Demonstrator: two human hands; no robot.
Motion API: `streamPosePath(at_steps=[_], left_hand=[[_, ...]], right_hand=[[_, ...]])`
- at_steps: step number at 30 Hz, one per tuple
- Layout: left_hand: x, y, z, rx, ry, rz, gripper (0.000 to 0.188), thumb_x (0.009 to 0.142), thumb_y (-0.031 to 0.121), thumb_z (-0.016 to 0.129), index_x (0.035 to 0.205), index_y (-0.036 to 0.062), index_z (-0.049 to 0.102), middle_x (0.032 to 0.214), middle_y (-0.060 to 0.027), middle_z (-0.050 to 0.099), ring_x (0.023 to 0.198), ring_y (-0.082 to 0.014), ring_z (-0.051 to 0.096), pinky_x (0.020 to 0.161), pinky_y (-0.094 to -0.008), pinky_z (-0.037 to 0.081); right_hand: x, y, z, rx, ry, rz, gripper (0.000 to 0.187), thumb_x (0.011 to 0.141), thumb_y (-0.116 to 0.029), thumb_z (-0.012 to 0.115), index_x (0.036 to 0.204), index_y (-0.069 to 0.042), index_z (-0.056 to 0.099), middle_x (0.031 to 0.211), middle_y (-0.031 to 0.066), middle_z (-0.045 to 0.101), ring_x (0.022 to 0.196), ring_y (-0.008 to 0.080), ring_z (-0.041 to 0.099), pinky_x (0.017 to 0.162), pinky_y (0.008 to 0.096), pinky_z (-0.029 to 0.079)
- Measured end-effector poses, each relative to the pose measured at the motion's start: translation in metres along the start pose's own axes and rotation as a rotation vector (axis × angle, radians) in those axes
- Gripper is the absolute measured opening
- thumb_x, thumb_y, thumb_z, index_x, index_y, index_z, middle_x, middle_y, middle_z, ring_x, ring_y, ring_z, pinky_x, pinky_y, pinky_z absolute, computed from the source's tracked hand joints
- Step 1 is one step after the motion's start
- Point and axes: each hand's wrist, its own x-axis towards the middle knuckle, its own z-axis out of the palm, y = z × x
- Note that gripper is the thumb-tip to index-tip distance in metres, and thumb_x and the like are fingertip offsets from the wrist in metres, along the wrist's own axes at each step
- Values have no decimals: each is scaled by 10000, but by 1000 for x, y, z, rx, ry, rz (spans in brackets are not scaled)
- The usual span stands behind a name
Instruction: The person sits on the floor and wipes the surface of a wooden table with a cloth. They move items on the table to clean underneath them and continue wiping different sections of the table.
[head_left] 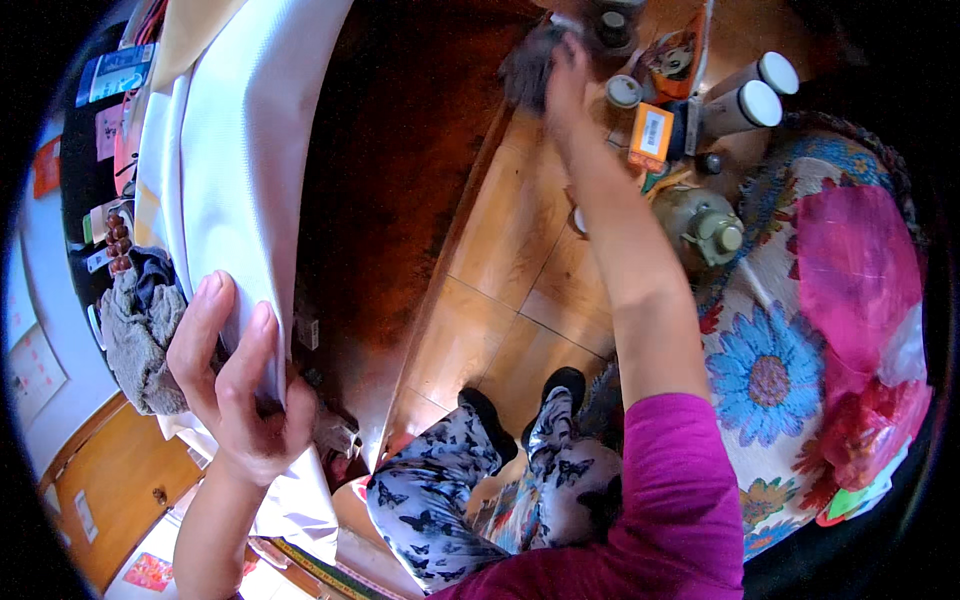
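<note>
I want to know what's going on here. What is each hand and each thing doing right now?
left hand: grip shut on the white cloth
white cloth: draped over the table edge, hanging
right hand: stretched down, touching a dark fuzzy thing
dark fuzzy thing: on the floor
two white-capped cylinders: lying tipped over

On the far right of the floor an orange box [651,137] with a white label lies just left of two grey tubes with white caps [748,95]. An orange-backed blister pack [672,62] lies beyond it. At far left, a blue-and-white packet [112,72] and pink cards [107,132] sit on the bench.
</note>
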Motion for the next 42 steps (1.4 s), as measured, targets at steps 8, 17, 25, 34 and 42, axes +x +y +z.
streamPosePath(at_steps=[8, 17, 25, 34, 42], left_hand=[[-4, -2, 2, 36, -37, 4, 639, 720, 28, 617, 1353, 59, 539, 1427, -273, 470, 1323, -439, 499, 1121, -508, 399], [-6, -2, -2, 73, -46, 5, 606, 742, 4, 583, 1346, 0, 535, 1440, -293, 454, 1343, -462, 479, 1129, -513, 386], [-5, -2, -1, 40, -58, 15, 623, 734, 7, 586, 1352, 9, 517, 1448, -309, 432, 1354, -475, 462, 1139, -542, 363], [-11, -5, 1, 75, -50, 0, 614, 732, 4, 582, 1343, 11, 516, 1440, -303, 433, 1352, -480, 454, 1144, -551, 354], [-9, 5, -8, 110, -69, -25, 646, 719, 45, 604, 1358, 73, 514, 1427, -284, 431, 1331, -485, 465, 1120, -566, 369]], right_hand=[[49, 87, -20, -173, -52, 40, 442, 1058, -264, 503, 1416, -5, 521, 1268, 139, 640, 1097, 267, 620, 959, 386, 495], [-103, 91, -16, -378, -35, -54, 346, 1025, -167, 517, 1325, -29, 620, 1266, 233, 633, 1224, 380, 566, 1090, 431, 423], [83, 76, -29, -393, 35, -209, 407, 1051, -197, 519, 1444, -100, 565, 1268, 201, 655, 1186, 296, 612, 1024, 372, 458], [-43, 89, -23, -609, -50, -135, 402, 1041, -165, 509, 1428, -66, 553, 1310, 228, 611, 1235, 345, 580, 1062, 406, 437], [113, 132, -22, -482, -132, 79, 436, 1060, -193, 509, 1478, -69, 507, 1277, 182, 665, 1142, 259, 624, 990, 374, 476]])
